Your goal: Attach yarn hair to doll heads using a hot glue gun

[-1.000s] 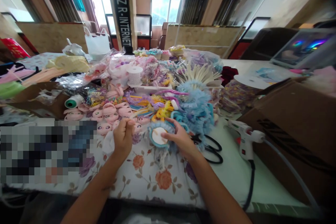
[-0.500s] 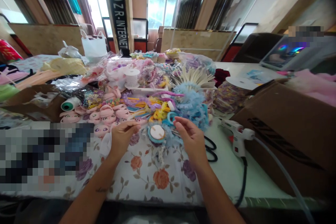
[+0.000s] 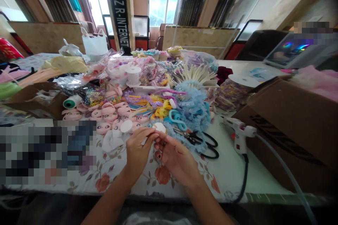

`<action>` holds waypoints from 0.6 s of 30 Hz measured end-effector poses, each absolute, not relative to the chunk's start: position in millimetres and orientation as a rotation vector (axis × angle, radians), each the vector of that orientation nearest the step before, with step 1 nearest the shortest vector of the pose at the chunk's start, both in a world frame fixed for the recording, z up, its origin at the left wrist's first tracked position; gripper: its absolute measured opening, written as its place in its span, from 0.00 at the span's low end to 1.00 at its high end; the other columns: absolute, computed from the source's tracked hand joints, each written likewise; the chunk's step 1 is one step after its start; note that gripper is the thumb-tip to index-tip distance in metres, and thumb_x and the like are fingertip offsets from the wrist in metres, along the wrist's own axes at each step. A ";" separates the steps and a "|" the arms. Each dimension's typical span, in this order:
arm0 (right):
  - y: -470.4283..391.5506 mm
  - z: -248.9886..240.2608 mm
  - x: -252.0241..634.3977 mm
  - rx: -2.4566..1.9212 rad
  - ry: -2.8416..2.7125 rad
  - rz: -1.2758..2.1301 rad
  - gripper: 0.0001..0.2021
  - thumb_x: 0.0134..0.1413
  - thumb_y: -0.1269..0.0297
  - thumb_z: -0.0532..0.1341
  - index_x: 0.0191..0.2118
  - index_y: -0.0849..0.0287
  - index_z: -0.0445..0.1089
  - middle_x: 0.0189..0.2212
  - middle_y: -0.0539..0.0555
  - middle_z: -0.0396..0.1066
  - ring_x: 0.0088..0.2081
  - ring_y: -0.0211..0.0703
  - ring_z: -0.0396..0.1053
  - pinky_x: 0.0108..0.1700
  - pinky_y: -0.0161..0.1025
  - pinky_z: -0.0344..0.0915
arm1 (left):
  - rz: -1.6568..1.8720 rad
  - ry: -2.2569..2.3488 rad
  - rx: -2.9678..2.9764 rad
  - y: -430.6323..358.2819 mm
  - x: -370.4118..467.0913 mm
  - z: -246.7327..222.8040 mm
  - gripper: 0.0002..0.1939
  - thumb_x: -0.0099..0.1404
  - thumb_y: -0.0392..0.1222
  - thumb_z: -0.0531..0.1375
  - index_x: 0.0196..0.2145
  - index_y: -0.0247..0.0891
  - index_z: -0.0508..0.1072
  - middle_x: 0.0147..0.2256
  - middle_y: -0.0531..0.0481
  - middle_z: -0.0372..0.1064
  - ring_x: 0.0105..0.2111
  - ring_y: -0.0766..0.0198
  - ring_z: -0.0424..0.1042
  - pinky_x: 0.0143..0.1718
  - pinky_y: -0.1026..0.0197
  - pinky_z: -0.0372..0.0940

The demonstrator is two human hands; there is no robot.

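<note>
My left hand (image 3: 139, 147) and my right hand (image 3: 178, 160) meet over the flowered cloth (image 3: 100, 182). Their fingertips are pinched together at one spot, and whatever they hold is too small or hidden to name. Just behind the fingertips, a round white-topped piece (image 3: 160, 126) shows in part. Another white disc (image 3: 126, 126) lies left of it, above a crumpled white piece of material (image 3: 113, 141). Black-handled scissors (image 3: 211, 146) rest to the right, with pale blue ruffled trim (image 3: 195, 107) beside them and a loop of bright blue cord (image 3: 177, 119).
Pink doll-face pieces (image 3: 108, 116) lie at left-centre near a thread cone (image 3: 72, 102). A glue gun (image 3: 239, 132) stands on the right beside a large cardboard box (image 3: 287, 140). Farther back are a white spool (image 3: 133, 76) and heaped colourful trims.
My hands, apart before, have come together at the fingertips, nearer to me. They now partly cover the round white-topped piece. The scissors and white disc show more fully.
</note>
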State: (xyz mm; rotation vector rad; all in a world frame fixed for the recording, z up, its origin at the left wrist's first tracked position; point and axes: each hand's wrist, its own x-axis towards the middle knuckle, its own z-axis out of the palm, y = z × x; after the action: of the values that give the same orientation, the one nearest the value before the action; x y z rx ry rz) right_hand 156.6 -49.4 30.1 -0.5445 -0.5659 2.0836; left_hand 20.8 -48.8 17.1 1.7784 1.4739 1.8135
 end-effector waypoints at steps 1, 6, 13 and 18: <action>-50.4 29.7 155.9 -0.555 -0.550 2.081 0.13 0.51 0.62 0.62 0.42 0.58 0.75 0.35 0.52 0.69 0.35 0.38 0.64 0.34 0.33 0.63 | 1.847 1.472 1.872 -48.3 21.1 15.8 0.05 0.61 0.35 0.61 0.35 0.39 0.77 0.33 0.49 0.77 0.34 0.63 0.75 0.38 0.61 0.70; -57.3 31.2 151.3 -0.499 -0.385 2.219 0.16 0.51 0.62 0.62 0.47 0.59 0.72 0.34 0.51 0.68 0.33 0.36 0.64 0.32 0.32 0.62 | 1.898 1.586 2.106 -49.3 21.3 12.2 0.07 0.64 0.31 0.56 0.36 0.37 0.74 0.33 0.47 0.74 0.36 0.63 0.73 0.41 0.61 0.67; -68.3 36.9 145.3 -0.268 -0.278 2.410 0.25 0.54 0.60 0.62 0.57 0.58 0.64 0.31 0.49 0.67 0.28 0.34 0.62 0.28 0.31 0.60 | 1.859 1.779 2.217 -43.7 11.9 9.0 0.08 0.66 0.33 0.52 0.29 0.39 0.65 0.27 0.51 0.64 0.30 0.63 0.64 0.36 0.61 0.62; -70.0 36.0 148.4 -0.194 -0.430 2.400 0.25 0.51 0.55 0.64 0.55 0.53 0.65 0.29 0.48 0.66 0.24 0.33 0.60 0.25 0.31 0.57 | 1.792 1.930 2.040 -41.9 7.4 11.4 0.10 0.68 0.37 0.48 0.28 0.40 0.61 0.27 0.52 0.61 0.29 0.63 0.62 0.32 0.61 0.59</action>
State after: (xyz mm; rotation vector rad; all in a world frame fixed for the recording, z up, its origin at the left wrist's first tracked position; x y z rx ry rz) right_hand 148.4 -70.0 36.0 -0.1941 -0.4301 2.3996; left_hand 7.4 -41.9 11.4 2.0403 1.9304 1.7915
